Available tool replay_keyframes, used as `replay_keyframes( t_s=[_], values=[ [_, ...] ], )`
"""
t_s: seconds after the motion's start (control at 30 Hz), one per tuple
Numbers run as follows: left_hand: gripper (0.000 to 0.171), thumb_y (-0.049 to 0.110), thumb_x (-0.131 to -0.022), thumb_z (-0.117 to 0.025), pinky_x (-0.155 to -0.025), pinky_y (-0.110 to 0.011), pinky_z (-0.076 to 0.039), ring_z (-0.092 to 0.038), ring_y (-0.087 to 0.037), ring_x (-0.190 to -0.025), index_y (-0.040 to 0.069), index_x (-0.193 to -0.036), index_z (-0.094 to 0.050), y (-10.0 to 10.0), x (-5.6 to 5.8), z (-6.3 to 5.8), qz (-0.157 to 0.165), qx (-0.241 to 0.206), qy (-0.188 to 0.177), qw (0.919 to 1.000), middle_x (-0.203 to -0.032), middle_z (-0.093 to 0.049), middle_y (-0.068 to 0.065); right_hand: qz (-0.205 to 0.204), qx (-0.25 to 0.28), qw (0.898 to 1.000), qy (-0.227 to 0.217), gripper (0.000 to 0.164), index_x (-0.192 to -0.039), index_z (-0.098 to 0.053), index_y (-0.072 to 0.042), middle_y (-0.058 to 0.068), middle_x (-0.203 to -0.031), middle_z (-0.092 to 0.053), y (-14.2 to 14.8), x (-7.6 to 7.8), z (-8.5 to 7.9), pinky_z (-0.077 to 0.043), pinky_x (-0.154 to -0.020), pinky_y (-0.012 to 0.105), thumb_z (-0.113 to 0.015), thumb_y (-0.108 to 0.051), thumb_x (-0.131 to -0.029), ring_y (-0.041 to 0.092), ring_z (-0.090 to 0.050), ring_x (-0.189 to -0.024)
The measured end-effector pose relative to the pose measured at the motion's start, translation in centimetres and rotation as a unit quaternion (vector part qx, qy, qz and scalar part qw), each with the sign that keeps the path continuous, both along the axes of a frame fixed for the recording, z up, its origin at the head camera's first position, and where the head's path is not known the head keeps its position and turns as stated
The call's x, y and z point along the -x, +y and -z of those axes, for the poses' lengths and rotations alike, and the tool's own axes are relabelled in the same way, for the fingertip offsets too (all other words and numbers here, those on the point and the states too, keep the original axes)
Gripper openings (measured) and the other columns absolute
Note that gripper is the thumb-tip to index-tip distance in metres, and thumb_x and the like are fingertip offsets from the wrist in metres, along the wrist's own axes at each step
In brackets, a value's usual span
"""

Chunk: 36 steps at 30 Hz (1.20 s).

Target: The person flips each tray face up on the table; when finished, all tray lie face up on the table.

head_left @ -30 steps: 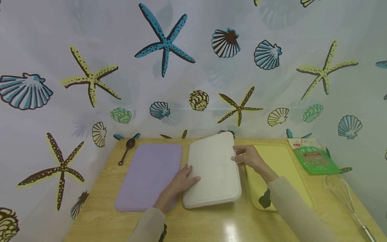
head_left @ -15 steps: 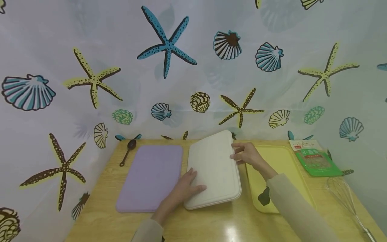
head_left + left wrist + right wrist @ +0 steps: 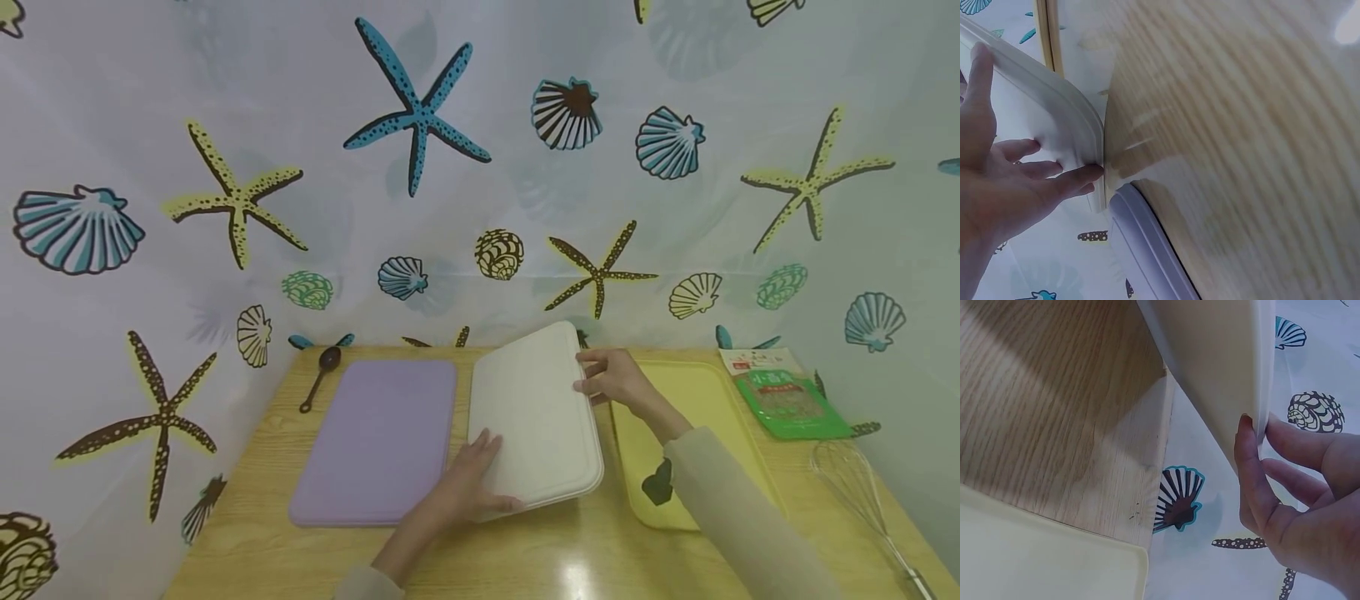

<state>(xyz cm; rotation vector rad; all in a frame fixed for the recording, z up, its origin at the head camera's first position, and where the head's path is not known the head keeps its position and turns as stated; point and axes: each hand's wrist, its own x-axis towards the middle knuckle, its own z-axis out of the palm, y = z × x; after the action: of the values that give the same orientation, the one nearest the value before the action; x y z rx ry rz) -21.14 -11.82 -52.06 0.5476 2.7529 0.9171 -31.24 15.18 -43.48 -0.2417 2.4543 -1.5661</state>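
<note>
A white rectangular tray is tilted up at its right side, its left side low near the table. My right hand pinches its right edge between thumb and fingers; the right wrist view shows the tray's underside beside these fingers. My left hand lies on the tray's near left part, fingers extended over its face and thumb by the front edge. In the left wrist view, a fingertip of the left hand meets the tray's rim. A purple tray lies to the left, a yellow tray to the right.
A dark brown spoon lies at the back left of the wooden table. On the right are a green food packet and a wire whisk. A sheet printed with starfish and shells hangs behind.
My left hand has slid along the white tray toward its near edge and slightly right. The right hand keeps its pinch on the tray's raised edge, nearly still.
</note>
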Motion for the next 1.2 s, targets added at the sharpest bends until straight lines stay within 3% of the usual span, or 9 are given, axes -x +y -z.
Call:
replay_keyframes(
  t_s=[0.27, 0.47, 0.7, 1.2],
  values=[
    [0.116, 0.051, -0.067, -0.082, -0.106, -0.068, -0.023, -0.010, -0.055, -0.138, 0.005, -0.153, -0.019, 0.4, -0.7, 0.3, -0.003, 0.000, -0.017, 0.9999, -0.159, -0.008, -0.021, -0.006, -0.003, 1.000, 0.002, 0.055, -0.135, -0.049, 0.009, 0.031, -0.113, -0.058, 0.2, -0.1, -0.4, -0.060, -0.070, 0.041, -0.070, 0.001, -0.085, 0.020, -0.066, -0.077],
    [0.111, 0.051, -0.071, -0.080, -0.108, -0.065, -0.024, -0.015, -0.052, -0.139, 0.004, -0.152, -0.022, 0.7, -1.2, 0.0, 0.002, -0.001, -0.002, 1.0000, -0.158, -0.010, -0.021, -0.011, -0.008, 1.000, -0.003, 0.055, -0.135, -0.049, 0.008, 0.029, -0.114, -0.057, 0.7, -0.1, -0.4, -0.060, -0.070, 0.038, -0.071, -0.002, -0.085, 0.018, -0.065, -0.075],
    [0.105, 0.051, -0.075, -0.077, -0.106, -0.061, -0.034, -0.030, -0.047, -0.136, 0.005, -0.152, -0.023, 1.1, -1.7, -0.5, 0.001, -0.024, -0.001, 0.9997, -0.158, -0.014, -0.022, -0.024, -0.017, 0.999, 0.014, 0.052, -0.134, -0.052, 0.007, 0.026, -0.112, -0.056, 0.8, 0.1, -1.7, -0.060, -0.070, 0.035, -0.070, -0.005, -0.087, 0.017, -0.065, -0.077],
    [0.099, 0.047, -0.076, -0.077, -0.105, -0.063, -0.034, -0.032, -0.049, -0.134, 0.004, -0.151, -0.028, 1.8, -2.2, -0.5, -0.004, -0.040, 0.006, 0.9992, -0.154, -0.022, -0.026, -0.034, 0.013, 0.999, 0.001, 0.046, -0.133, -0.052, 0.008, 0.026, -0.119, -0.053, 0.1, 0.1, -4.0, -0.060, -0.072, 0.034, -0.065, -0.002, -0.090, 0.017, -0.065, -0.079]
  ],
)
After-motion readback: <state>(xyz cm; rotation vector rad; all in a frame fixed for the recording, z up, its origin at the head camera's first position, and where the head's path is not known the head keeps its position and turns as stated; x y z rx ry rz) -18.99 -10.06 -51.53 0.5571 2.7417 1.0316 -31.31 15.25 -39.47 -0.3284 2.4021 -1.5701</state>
